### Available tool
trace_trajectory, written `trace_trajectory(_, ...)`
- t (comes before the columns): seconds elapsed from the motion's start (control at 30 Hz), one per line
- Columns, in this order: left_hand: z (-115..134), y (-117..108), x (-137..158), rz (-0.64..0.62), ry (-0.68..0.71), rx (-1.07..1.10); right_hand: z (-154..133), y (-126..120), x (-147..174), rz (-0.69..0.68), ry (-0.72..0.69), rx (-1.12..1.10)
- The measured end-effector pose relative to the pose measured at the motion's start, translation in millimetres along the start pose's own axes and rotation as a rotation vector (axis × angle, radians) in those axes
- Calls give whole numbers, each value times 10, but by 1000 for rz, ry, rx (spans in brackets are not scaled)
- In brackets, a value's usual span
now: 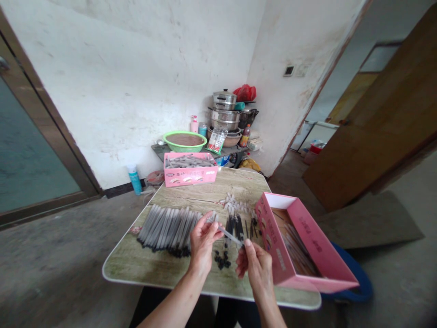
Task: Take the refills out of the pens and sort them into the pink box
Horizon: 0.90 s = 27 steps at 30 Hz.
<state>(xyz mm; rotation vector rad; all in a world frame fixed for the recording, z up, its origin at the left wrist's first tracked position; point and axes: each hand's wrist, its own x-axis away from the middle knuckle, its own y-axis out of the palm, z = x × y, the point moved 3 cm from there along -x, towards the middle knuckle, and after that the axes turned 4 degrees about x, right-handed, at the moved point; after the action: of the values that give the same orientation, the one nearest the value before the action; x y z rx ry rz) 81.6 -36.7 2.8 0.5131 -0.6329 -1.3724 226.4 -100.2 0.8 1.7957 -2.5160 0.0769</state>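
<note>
My left hand (pixel 202 238) and right hand (pixel 255 261) pinch opposite ends of a thin, straight, translucent plastic tube (pixel 231 236), its right end slanting nearer to me.

- Printed in dark Chinese characters, with smaller white lettering toward the right end, on the front of the far pink rectangular cardboard box (pixel 190 176); too blurred to read surely.
- Marked alike, at a slant, on the near open pink cardboard box (pixel 273 234); illegible.
- Lettered faintly on the blue-and-white cylindrical can (pixel 134 179); too small to make out.
</note>
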Motion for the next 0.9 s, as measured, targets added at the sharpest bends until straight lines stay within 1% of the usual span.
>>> trace_trajectory(0.07,0,-2,0,4,1,-4,-3,4,6,-8,-6,-12)
trace_trajectory(0.17,-4,-7,-6,5,5,-11,-26,12,11,-30,-85,-21)
trace_trajectory(0.2,-6,-5,-7,2,4,-10,-25,13,10,-31,-87,-11)
trace_trajectory(0.33,-8,6,-10,-7,-5,-2,17,-2,2,-7,19,24)
trace_trajectory(0.37,-7,4,-11,-1,-3,-4,20,-9,2,-1,24,21)
trace_trajectory(0.5,-9,0,-10,6,8,-23,-13,-15,11,-20,-89,43)
trace_trajectory(0.53,-13,6,-8,-4,5,-23,-12,-15,12,-15,-89,58)
trace_trajectory(0.63,-17,26,-6,-19,0,-20,7,-16,8,31,-13,59)
trace_trajectory(0.7,-10,33,-10,-7,6,-23,-8,-9,4,24,-27,36)
trace_trajectory(0.8,2,35,-15,7,9,-27,-42,7,-4,-25,-104,41)
trace_trajectory(0.9,7,36,-14,-9,1,-28,-14,1,-16,-20,-42,72)
